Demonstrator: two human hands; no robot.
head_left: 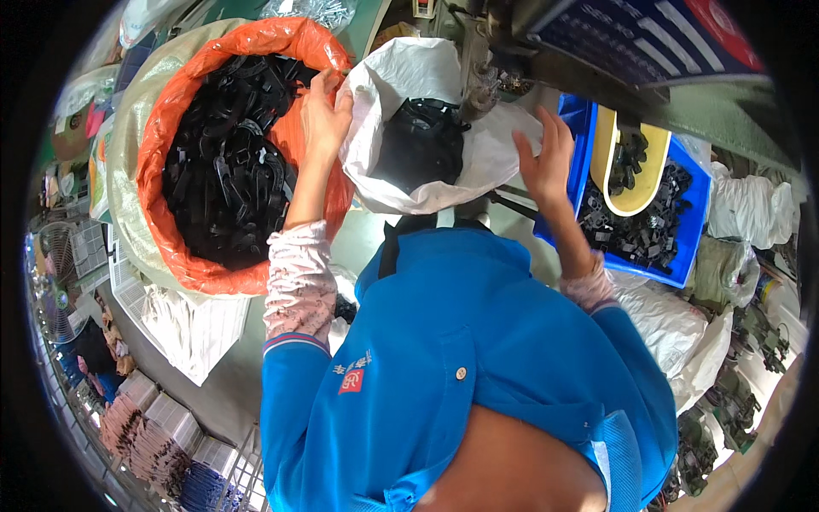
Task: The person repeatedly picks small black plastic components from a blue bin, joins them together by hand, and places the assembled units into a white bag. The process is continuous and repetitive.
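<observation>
My left hand [326, 119] is raised between an orange-lined sack [153, 183] and a white sack [363, 166]. Its thumb and fingers are apart beside the white sack's left rim; whether they touch it I cannot tell. Many black plastic parts [230, 171] fill the orange-lined sack. Black material, its kind unclear, shows inside the white sack's wide mouth. Over at that sack's right edge, my right hand [548, 162] is open with fingers spread and nothing in it.
A blue bin [701, 222] on the right holds small black parts and a yellow tray [659, 158] with more parts. A dark machine with a sign [631, 38] overhangs the far right. White crates [183, 333] stand on the left, and plastic bags [751, 205] lie far right.
</observation>
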